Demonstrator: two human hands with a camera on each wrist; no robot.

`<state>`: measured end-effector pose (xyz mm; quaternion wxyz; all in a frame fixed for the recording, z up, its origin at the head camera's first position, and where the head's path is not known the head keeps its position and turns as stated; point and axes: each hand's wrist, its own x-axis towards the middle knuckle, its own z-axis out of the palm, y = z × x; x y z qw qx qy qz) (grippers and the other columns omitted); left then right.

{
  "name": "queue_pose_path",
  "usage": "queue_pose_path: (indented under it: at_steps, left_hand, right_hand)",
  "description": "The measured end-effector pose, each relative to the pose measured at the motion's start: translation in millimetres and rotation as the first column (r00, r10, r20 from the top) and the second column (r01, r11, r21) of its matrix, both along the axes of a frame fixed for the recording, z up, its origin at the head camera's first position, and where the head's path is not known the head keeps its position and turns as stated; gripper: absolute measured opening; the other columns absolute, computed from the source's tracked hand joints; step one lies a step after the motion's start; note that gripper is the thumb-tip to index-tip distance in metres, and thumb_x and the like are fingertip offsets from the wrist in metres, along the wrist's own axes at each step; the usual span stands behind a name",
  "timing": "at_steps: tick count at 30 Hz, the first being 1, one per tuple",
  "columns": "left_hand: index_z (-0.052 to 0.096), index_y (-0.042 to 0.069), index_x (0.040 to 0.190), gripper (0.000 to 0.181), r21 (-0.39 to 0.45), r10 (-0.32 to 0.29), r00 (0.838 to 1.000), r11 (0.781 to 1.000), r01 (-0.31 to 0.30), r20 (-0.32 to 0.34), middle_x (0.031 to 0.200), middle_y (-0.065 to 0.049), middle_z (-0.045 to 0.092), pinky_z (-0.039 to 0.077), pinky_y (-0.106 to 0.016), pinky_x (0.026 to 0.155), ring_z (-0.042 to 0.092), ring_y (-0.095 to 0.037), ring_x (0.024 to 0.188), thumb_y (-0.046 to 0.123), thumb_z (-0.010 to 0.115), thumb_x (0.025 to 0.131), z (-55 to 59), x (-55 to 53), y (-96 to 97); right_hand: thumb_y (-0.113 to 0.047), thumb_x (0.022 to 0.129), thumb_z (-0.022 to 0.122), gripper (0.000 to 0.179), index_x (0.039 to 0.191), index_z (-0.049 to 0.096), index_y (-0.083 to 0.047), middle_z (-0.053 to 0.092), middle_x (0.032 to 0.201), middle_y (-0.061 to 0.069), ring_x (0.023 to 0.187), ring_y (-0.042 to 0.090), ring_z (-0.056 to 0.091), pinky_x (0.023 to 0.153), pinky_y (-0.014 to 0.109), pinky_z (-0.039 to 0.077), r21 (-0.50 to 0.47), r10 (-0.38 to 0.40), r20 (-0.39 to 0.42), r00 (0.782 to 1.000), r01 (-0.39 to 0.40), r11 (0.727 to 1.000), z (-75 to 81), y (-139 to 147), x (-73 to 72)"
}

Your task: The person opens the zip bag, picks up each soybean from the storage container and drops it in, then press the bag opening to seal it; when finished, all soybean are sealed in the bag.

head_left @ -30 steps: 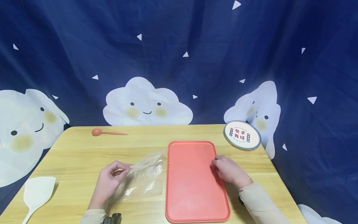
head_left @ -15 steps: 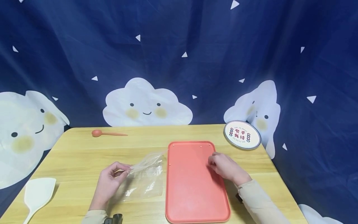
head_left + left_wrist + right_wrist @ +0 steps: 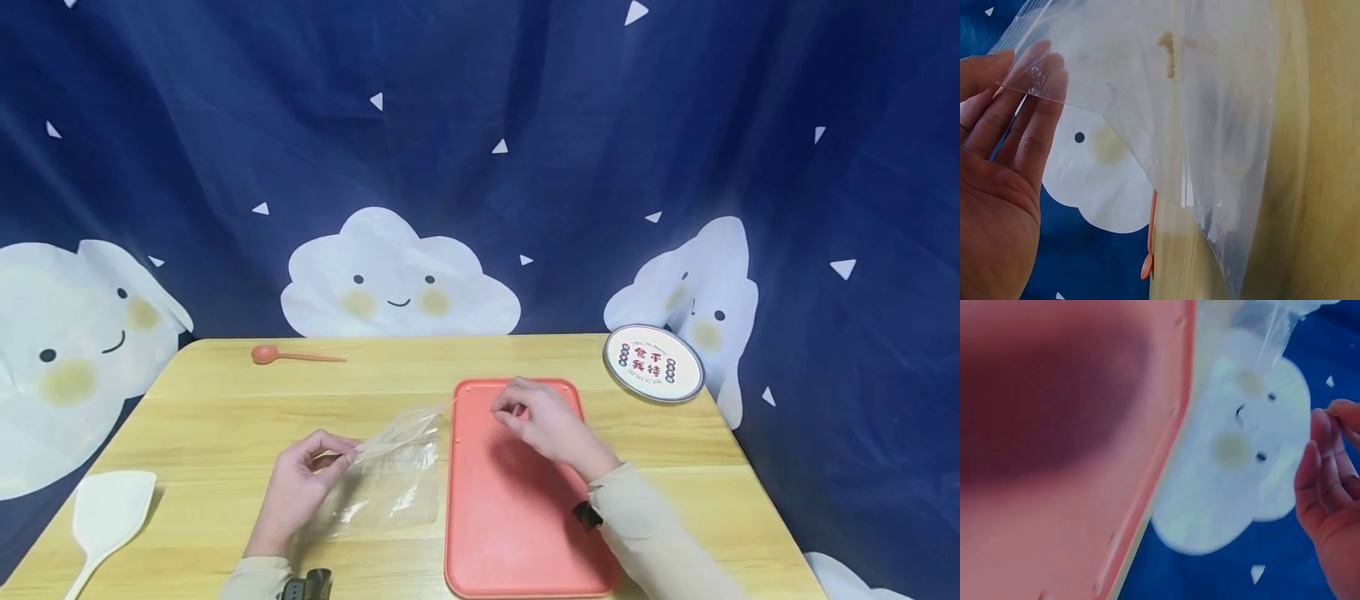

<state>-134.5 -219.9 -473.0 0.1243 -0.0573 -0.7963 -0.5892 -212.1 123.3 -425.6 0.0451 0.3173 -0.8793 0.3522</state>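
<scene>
My left hand [image 3: 300, 479] pinches the upper edge of a clear plastic zip bag [image 3: 397, 492], which slants to the table. In the left wrist view, a small cluster of tan beans [image 3: 1169, 55] shows through the film. My right hand [image 3: 546, 423] hovers over the far half of a red tray [image 3: 487, 517], thumb and fingertips brought together. Between those tips sits what looks like a tiny tan bean, almost fully hidden, in the right wrist view at the hand's [image 3: 1338, 487] fingertips. A few small pale bits [image 3: 1174, 411] lie along the tray's rim.
An orange spoon [image 3: 266, 354] lies by the table's far edge. To the left is a white spatula [image 3: 112, 512]. An oval plate [image 3: 652, 364] with red lettering sits at the far right corner. A dark blue cloud-print curtain [image 3: 450, 108] hangs behind the table.
From the tray's right rim, my right hand has risen and moved left across the tray, toward the bag. My left hand and the bag stay nearly still.
</scene>
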Motion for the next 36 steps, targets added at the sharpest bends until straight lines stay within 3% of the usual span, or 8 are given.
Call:
queue_pose_path:
  at_steps: [6, 14, 18, 26, 36]
  left_hand:
    - [0.066, 0.004, 0.081, 0.016, -0.012, 0.007, 1.000, 1.000, -0.008, -0.021, 0.096, -0.015, 0.071, 0.058, -0.023, 0.078, 0.069, -0.020, 0.091, -0.011, 0.072, 0.082, 1.8, -0.5, 1.6]
    - [0.066, 0.004, 0.082, 0.016, -0.010, -0.013, 0.999, 1.000, 0.013, -0.040, 0.096, -0.014, 0.072, 0.058, -0.024, 0.079, 0.069, -0.018, 0.090, -0.010, 0.073, 0.082, 1.2, 1.1, 1.7]
    - [0.066, 0.005, 0.082, 0.016, -0.011, -0.015, 0.999, 1.000, 0.014, -0.039, 0.095, -0.011, 0.072, 0.058, -0.024, 0.079, 0.068, -0.016, 0.090, -0.010, 0.073, 0.082, 1.5, 0.7, 3.0]
    - [0.066, 0.005, 0.082, 0.017, -0.003, -0.015, 0.999, 1.000, 0.015, -0.045, 0.095, -0.011, 0.072, 0.058, -0.026, 0.079, 0.068, -0.016, 0.090, -0.011, 0.073, 0.082, 1.0, 0.3, 4.0]
    - [0.066, 0.006, 0.082, 0.018, -0.024, -0.006, 0.999, 1.000, 0.005, -0.032, 0.095, -0.010, 0.072, 0.058, -0.024, 0.079, 0.069, -0.015, 0.090, -0.011, 0.073, 0.081, -2.3, -0.8, 1.9]
  right_hand:
    - [-0.013, 0.091, 0.071, 0.010, 0.096, 0.072, -0.021, 0.060, 0.089, -0.016, 0.082, 0.004, 0.057, 0.071, 0.032, 0.055, -0.173, 0.029, 0.075, 0.997, -0.016, 0.985, 2.6, -39, -0.5]
    - [-0.006, 0.091, 0.069, 0.007, 0.096, 0.073, -0.009, 0.067, 0.092, 0.000, 0.083, 0.007, 0.060, 0.072, 0.030, 0.056, -0.351, 0.137, 0.125, 0.983, -0.086, 0.932, -11.2, -89, -3.9]
    - [-0.007, 0.091, 0.069, 0.007, 0.097, 0.073, -0.006, 0.067, 0.092, 0.000, 0.083, 0.005, 0.060, 0.076, 0.025, 0.055, -0.328, 0.146, 0.150, 0.978, -0.090, 0.941, -19.6, -105, -2.9]
    - [-0.010, 0.091, 0.069, 0.008, 0.099, 0.073, -0.011, 0.064, 0.094, -0.012, 0.089, -0.002, 0.058, 0.084, 0.021, 0.052, -0.154, 0.131, 0.105, 0.986, -0.114, 0.982, -29.2, -117, -2.4]
    - [-0.012, 0.094, 0.067, 0.010, 0.103, 0.071, -0.012, 0.063, 0.105, -0.011, 0.100, 0.009, 0.059, 0.092, 0.034, 0.051, -0.144, 0.075, 0.113, 0.991, -0.058, 0.988, -12.9, -82, -2.6]
